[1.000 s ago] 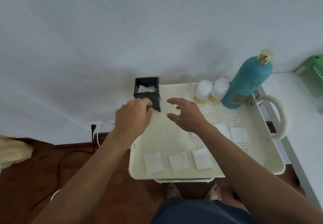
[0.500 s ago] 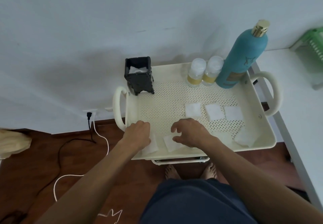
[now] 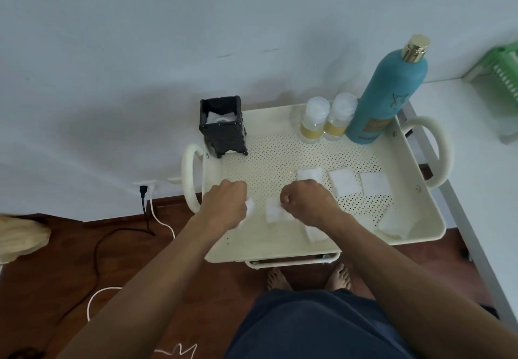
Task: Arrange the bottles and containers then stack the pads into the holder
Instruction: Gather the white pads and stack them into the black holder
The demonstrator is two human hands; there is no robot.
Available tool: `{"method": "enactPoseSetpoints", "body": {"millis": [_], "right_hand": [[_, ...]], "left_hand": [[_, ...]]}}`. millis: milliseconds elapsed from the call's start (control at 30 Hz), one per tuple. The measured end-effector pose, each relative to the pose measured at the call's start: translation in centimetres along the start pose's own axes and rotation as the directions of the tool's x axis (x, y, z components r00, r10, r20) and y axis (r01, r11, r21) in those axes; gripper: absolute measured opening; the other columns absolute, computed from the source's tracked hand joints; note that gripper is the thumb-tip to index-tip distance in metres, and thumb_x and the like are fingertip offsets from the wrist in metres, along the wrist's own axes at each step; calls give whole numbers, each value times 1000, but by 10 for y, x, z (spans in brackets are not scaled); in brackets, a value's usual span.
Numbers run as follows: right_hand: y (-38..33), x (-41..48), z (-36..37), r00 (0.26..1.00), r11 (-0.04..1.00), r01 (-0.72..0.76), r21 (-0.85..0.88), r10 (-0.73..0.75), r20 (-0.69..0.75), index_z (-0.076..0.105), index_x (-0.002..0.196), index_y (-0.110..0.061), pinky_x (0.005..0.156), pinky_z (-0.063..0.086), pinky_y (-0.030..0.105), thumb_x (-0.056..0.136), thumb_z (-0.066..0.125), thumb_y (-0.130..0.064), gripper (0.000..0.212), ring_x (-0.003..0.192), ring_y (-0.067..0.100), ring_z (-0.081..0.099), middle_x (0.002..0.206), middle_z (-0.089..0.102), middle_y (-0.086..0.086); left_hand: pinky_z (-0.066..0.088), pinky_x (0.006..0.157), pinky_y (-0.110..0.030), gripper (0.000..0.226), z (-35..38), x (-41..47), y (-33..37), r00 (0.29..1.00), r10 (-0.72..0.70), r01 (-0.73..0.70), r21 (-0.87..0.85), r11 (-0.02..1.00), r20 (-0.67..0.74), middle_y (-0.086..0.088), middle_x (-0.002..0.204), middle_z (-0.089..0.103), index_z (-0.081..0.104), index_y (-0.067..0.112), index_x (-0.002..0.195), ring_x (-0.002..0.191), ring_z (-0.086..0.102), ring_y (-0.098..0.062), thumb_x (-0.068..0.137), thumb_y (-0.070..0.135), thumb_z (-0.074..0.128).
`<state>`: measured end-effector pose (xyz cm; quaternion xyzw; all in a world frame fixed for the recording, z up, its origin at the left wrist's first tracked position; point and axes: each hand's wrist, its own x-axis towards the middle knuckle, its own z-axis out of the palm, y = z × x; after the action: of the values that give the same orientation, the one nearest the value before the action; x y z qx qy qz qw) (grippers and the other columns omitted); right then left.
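A cream perforated tray holds everything. In its far left corner stands a black square holder with white pads inside. Two small clear bottles and a tall teal bottle with a gold cap stand along the far right edge. Several white square pads lie loose on the tray floor. My left hand is closed on one white pad near the front left. Beside it, my right hand pinches another white pad. One more pad lies partly under my right wrist.
The tray has a looped handle on each side and sits on a cart over a wooden floor. A white table with a green rack stands to the right. Cables run from a wall socket on the left. My bare feet show below the tray.
Both hands came back from the holder to the tray's front edge and closed on pads there. Since half a second ago the pads are lifted slightly in my fingers.
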<state>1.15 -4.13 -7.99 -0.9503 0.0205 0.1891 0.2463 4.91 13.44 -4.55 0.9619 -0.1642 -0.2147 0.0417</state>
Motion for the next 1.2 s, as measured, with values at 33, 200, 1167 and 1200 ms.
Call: {"method": "enactPoseSetpoints", "body": {"millis": [33,200,1167,1200], "right_hand": [[-2,3,-8,1000,1000,-4,21,5,-19,68,89,-26,71,52,32,86,57,-27,12,84,21,63,96,69,1],[-20,23,-51,988,993,35,110,-18,-156,70,86,-23,77,54,37,84,59,-24,11,81,20,63,92,71,0],[-100,125,-106,930,971,230,65,-199,-309,67,107,-25,93,42,37,82,64,-33,27,115,24,47,127,51,3],[-96,124,-107,930,969,236,66,-206,-305,65,111,-25,95,42,38,80,65,-33,31,117,23,47,128,52,1]], "left_hand": [[46,65,-37,7,-6,1,1,999,-8,7,-27,1000,-32,-10,93,57,56,10,93,76,56,-26,89,8,51],[45,61,-38,8,-38,8,-1,978,-40,8,-154,988,-205,-7,83,59,53,13,93,70,51,-25,88,8,50],[38,52,-24,12,-108,30,-69,816,-176,-69,-396,916,-550,10,81,63,65,30,92,54,51,-11,86,21,59],[39,54,-25,12,-110,35,-70,816,-170,-77,-395,915,-553,9,81,63,65,30,93,56,52,-14,87,21,59]]}}
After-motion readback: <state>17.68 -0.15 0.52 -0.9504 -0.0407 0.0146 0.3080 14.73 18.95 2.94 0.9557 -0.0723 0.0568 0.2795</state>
